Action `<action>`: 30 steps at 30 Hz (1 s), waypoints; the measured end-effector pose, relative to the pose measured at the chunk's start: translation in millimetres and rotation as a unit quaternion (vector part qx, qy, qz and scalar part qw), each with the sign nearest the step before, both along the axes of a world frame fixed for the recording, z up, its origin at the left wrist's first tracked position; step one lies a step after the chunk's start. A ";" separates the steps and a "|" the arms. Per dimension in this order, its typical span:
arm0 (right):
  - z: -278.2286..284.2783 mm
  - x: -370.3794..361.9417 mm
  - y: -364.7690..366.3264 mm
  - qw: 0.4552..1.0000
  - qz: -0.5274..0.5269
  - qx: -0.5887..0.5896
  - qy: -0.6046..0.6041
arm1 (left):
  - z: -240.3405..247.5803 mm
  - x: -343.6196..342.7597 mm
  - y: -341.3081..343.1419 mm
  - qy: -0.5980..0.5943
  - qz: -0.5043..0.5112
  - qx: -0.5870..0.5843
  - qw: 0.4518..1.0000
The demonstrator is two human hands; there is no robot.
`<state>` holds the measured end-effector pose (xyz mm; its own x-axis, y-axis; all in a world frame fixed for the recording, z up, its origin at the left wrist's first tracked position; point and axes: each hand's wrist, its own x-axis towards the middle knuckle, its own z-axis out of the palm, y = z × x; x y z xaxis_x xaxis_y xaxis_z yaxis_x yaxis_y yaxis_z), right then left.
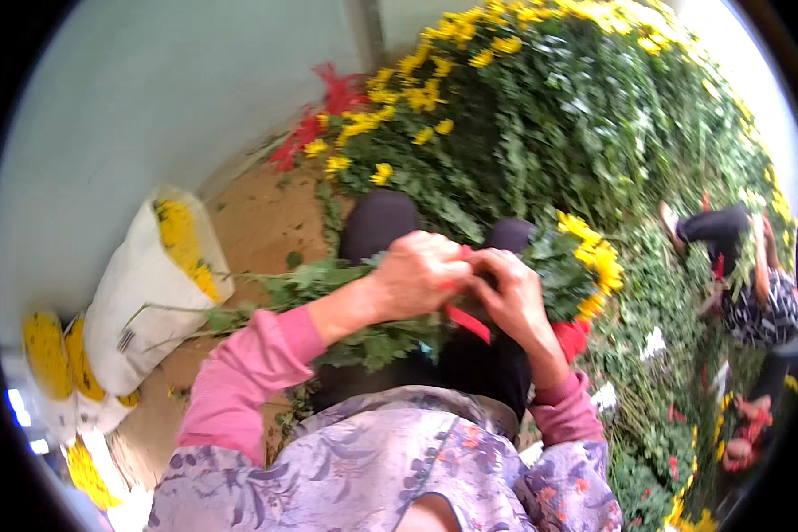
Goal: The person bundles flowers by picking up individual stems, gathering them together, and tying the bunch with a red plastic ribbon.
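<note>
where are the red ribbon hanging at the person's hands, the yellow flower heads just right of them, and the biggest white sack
Red ribbon [468, 325]: head view, on its loose end
Yellow flower heads [605, 266]: head view, on petals
White sack [137, 306]: head view, on its side wall

Pale grey-green wall [213, 89], brown floor [262, 217].
Darker upright strip [370, 35] on wall; white glare [740, 40] upper right.
</note>
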<state>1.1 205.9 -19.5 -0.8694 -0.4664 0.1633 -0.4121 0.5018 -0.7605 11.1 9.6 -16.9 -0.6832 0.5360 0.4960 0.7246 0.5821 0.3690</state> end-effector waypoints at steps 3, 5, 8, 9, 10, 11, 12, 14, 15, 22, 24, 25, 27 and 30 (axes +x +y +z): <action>4.2 2.8 -1.1 0.999 -0.001 0.035 0.005 | -4.0 4.6 2.6 -0.036 0.019 -0.001 0.999; 4.3 3.8 1.2 0.999 0.007 0.049 0.001 | -8.8 5.1 7.3 -0.019 0.035 0.051 0.998; 8.9 8.6 -5.0 1.000 0.003 0.024 0.009 | -23.6 5.5 10.3 -0.076 0.064 0.030 0.995; 9.0 10.1 -4.8 0.999 -0.002 0.033 0.003 | -27.7 5.9 11.9 -0.085 0.081 0.015 0.993; 5.2 8.6 -0.5 0.999 0.001 0.038 0.005 | -25.3 6.4 13.5 -0.099 0.072 0.006 0.992; 14.2 11.6 -5.5 0.998 -0.012 0.030 -0.049 | -19.3 9.9 13.4 -0.116 0.066 -0.003 0.991; 13.2 10.2 -7.1 0.999 -0.006 0.048 -0.006 | -13.8 17.6 11.5 -0.110 0.006 0.019 0.994; 3.6 9.2 -5.3 0.995 -0.024 0.085 0.038 | -5.2 47.8 8.2 -0.101 -0.058 0.027 0.993; 0.1 9.1 -5.4 0.993 -0.038 0.109 0.033 | -12.8 60.9 3.4 -0.122 -0.079 0.020 0.989; -7.5 -5.4 6.6 0.990 0.025 0.130 0.038 | -4.1 109.2 -5.0 -0.052 0.075 0.063 0.994; -10.7 -3.5 18.4 0.993 0.009 0.110 0.036 | 31.2 125.8 -50.2 -0.019 0.105 0.100 0.989; -8.8 -0.7 19.7 0.991 0.015 0.123 0.045 | 47.2 132.6 -86.4 0.014 0.143 0.145 0.979; -2.0 3.4 20.9 0.986 0.023 0.147 0.074 | 56.6 159.9 -166.5 0.004 0.309 -0.001 0.951; -1.2 6.8 12.3 0.985 0.044 0.143 0.083 | 46.8 229.1 -241.3 -0.157 0.489 -0.281 0.811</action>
<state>7.9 218.2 -20.7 -0.7964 -0.5857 0.1506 -0.5697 0.6431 -0.5117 240.3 -231.7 29.9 -0.9630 -0.2573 0.0806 -0.2634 0.9616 -0.0771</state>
